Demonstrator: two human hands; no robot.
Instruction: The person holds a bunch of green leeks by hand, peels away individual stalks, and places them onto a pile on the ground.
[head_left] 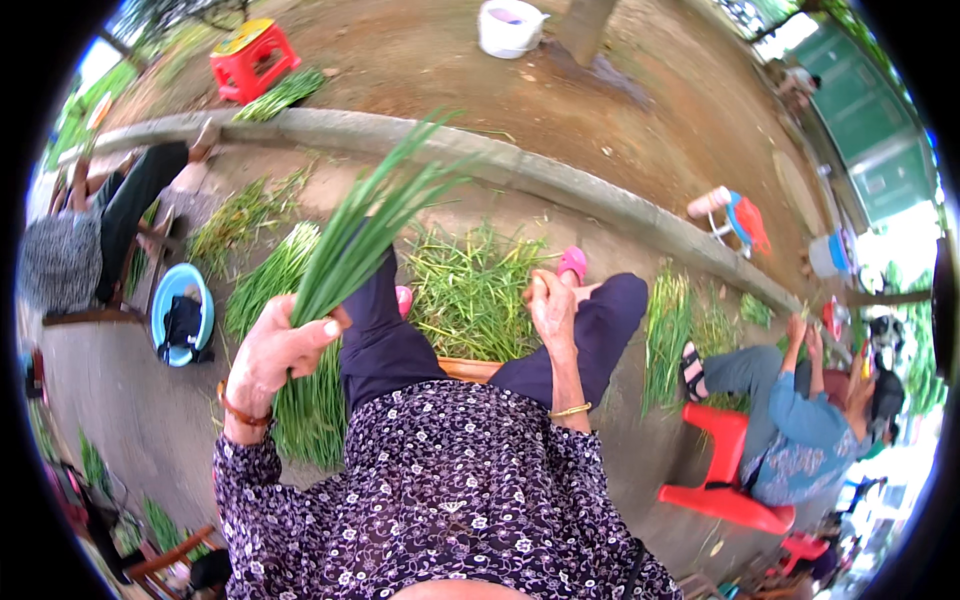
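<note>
My left hand [275,352] is closed around a bunch of long green chives [365,215], whose leaves fan out up and to the right. My right hand [550,308] hangs over my right knee with its fingers curled together; anything in them is hidden or too small to make out. Between my legs lies a loose heap of trimmings [470,290], green mixed with yellowish blades. Beside my left leg is a pile of chives [312,410], partly under my left hand, and pale stalk ends show at its upper part.
To the left stands a blue basin [207,300] with dark cloth in it, near a seated person. At right another person sits by a red plastic stool [720,470]. A concrete curb [560,185] runs across ahead. Beyond it are a red stool [255,65] and a white bucket [508,30].
</note>
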